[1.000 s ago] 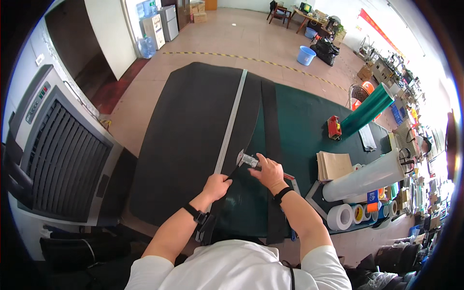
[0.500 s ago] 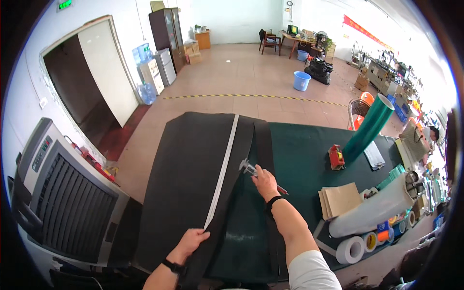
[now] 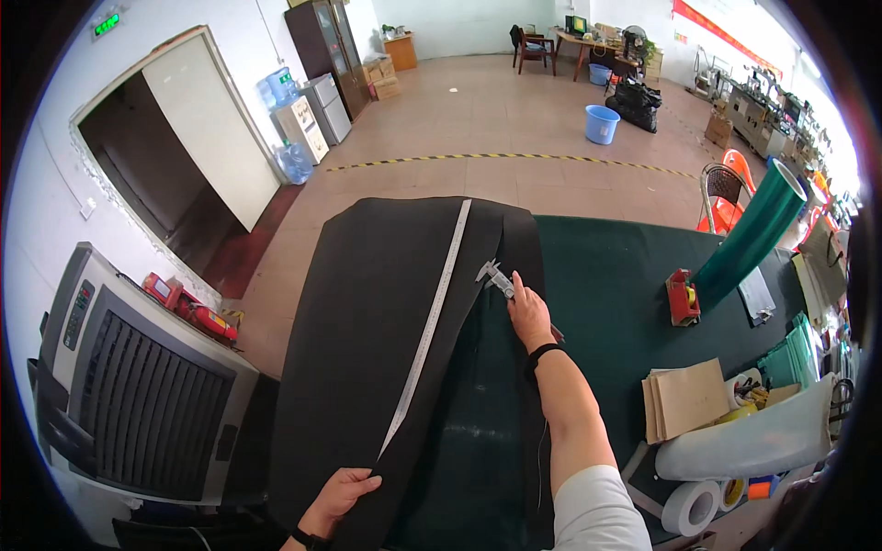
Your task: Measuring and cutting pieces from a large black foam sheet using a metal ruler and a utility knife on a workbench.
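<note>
Our right hand [image 3: 528,312] presses flat, fingers together, on the caliper [image 3: 496,277] at the black sheet [image 3: 367,349]. Our left hand [image 3: 342,491] pinches the sheet's near edge beside the ruler [image 3: 430,326], which runs lengthwise away from us.

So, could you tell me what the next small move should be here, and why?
Probably draw the right hand and its caliper further along the long ruler, since the left hand pins the black sheet at the ruler's near end.
</note>
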Available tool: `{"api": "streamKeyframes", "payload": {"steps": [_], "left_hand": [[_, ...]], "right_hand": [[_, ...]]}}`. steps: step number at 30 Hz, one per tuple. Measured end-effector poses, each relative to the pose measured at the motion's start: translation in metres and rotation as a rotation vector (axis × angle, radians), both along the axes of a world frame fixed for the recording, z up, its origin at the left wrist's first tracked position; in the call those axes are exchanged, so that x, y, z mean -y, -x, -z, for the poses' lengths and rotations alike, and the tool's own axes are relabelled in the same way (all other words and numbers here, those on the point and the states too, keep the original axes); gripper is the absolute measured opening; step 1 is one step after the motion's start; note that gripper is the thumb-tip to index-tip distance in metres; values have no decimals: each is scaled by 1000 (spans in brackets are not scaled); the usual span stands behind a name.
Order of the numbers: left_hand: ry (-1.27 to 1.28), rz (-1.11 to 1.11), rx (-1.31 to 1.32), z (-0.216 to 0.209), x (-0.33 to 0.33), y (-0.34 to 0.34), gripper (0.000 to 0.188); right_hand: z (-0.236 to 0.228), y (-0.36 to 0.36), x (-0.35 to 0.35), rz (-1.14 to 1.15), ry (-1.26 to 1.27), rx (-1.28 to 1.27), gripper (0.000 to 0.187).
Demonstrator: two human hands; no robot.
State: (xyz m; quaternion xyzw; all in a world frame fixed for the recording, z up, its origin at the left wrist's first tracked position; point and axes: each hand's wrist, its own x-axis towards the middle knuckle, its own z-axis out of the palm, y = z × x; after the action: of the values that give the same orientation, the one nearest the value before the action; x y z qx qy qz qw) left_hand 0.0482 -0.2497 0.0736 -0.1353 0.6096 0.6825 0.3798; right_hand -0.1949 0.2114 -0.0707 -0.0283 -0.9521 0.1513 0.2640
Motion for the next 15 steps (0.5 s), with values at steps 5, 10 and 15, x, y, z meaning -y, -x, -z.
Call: {"api": "streamKeyframes", "payload": {"steps": [5, 10, 15], "left_hand": [[-12, -4, 10, -3, 11, -1, 20], [7, -19, 26, -11, 10, 1, 21], [0, -40, 8, -9, 11, -1, 21]], "right_hand": [[-24, 10, 10, 43, 20, 13, 59], [-15, 18, -1, 18, 53, -130, 46], [-19, 18, -1, 16, 61, -102, 40]]}}
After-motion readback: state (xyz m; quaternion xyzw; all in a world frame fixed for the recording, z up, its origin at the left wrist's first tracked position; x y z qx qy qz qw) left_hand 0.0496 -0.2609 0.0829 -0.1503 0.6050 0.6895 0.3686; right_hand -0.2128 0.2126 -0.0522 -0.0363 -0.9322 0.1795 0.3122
